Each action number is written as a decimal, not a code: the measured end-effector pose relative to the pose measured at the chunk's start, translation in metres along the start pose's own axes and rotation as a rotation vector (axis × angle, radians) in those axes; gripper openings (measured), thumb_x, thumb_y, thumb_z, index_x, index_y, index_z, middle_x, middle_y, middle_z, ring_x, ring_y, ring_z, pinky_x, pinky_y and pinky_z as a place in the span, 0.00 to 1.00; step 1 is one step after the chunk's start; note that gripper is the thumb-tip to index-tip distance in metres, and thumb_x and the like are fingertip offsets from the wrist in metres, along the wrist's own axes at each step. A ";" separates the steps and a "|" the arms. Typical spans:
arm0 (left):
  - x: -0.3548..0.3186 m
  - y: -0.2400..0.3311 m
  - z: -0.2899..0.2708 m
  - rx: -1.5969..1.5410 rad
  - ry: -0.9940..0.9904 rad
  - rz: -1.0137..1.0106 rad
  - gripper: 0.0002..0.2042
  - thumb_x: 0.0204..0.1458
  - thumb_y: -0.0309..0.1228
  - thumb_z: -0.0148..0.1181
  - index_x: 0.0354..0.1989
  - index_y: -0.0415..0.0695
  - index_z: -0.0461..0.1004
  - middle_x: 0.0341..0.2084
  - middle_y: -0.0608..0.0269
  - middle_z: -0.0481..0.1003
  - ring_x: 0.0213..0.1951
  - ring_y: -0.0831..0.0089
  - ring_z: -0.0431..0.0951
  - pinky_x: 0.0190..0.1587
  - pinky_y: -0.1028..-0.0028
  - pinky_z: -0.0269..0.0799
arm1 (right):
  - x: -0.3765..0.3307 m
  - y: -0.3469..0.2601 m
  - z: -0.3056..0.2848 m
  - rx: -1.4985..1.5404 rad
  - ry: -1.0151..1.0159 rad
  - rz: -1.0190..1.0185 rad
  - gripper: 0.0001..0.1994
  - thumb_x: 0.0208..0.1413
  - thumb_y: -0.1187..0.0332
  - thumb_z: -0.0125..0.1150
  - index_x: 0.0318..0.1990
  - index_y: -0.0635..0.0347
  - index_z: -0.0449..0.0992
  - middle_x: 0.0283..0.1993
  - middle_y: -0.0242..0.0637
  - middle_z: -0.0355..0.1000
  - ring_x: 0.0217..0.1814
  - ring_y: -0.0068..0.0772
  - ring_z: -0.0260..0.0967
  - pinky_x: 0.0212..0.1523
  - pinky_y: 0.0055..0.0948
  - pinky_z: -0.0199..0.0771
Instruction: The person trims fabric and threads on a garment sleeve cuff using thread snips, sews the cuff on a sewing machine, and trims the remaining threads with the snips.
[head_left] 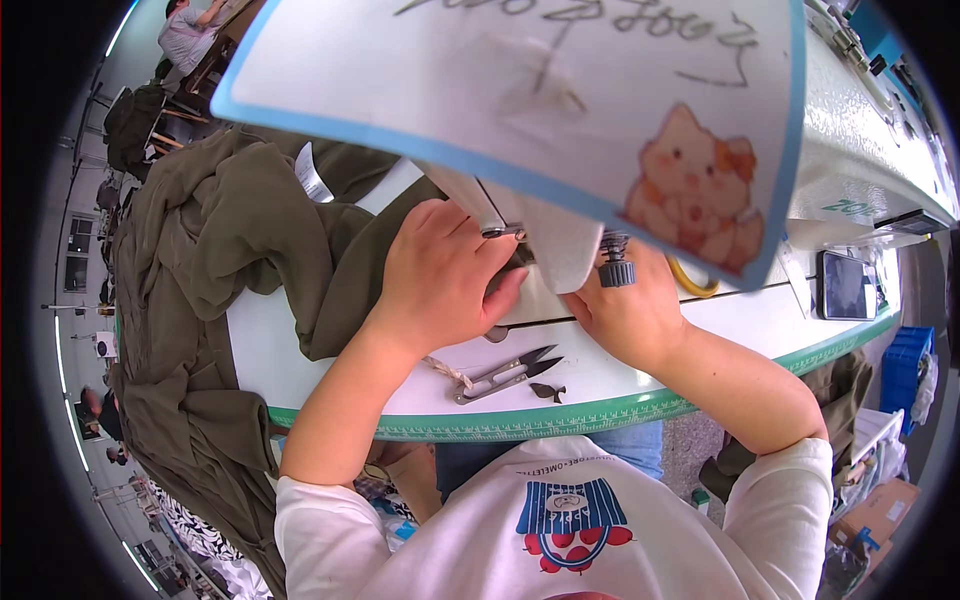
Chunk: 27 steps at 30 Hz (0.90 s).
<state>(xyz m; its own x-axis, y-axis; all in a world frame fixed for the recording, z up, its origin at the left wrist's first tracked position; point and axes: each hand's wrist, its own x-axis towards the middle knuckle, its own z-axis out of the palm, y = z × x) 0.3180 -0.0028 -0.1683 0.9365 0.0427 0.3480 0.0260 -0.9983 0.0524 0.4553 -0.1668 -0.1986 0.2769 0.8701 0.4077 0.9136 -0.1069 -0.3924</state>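
Observation:
At a white sewing machine (pixel 560 240), my left hand (pixel 440 275) rests beside the needle area with its fingers bent over an olive-green cloth (pixel 260 220). A bit of dark cloth shows between its thumb and forefinger. The cloth spreads to the left and hangs off the table. My right hand (pixel 635 310) lies right of the needle area, thumb toward it; the machine head and a dark tension knob (pixel 617 272) cover most of its fingers. Between my forearms lie metal thread snips (pixel 500 376) with a cord tied on, and a small dark scrap (pixel 547 392).
A blue-edged card with a cartoon cat (pixel 695 190) blocks the upper middle. On the right lie a phone (pixel 848 285) and a yellow ring-shaped thing (pixel 693 280). A green measuring tape (pixel 480 428) lines the table's near edge. A person (pixel 190 35) sits far left.

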 end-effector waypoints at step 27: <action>-0.068 0.013 -0.027 -0.221 0.142 -0.355 0.08 0.46 0.27 0.65 0.32 0.41 0.72 0.42 0.59 0.77 0.50 0.65 0.75 0.49 0.67 0.68 | -0.049 -0.064 -0.039 0.720 -0.007 0.268 0.09 0.52 0.80 0.57 0.41 0.62 0.76 0.28 0.36 0.75 0.29 0.27 0.77 0.30 0.24 0.78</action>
<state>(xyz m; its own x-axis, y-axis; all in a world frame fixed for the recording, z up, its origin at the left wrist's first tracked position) 0.2447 -0.0172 -0.1660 0.8251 0.4022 0.3969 0.2480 -0.8889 0.3852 0.3951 -0.2215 -0.1616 0.4579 0.8617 0.2188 0.3955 0.0230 -0.9182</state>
